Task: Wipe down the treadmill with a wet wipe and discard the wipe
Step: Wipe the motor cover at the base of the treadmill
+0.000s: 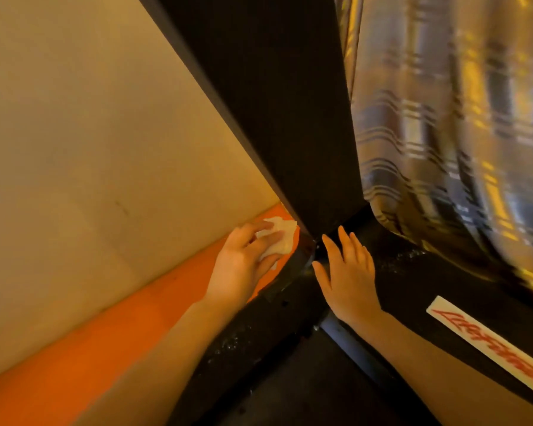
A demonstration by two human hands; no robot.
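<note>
Your left hand (243,262) grasps one crumpled wet wipe (277,241) beside the treadmill (259,333). Your right hand (348,281) lies flat, fingers released. One plaid curtain (443,133) crowds its far side.

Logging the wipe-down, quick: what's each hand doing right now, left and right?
Left hand: fingers curled round the crumpled white wet wipe.
Right hand: open, fingers straight, flat against the black treadmill frame, holding nothing.
</note>
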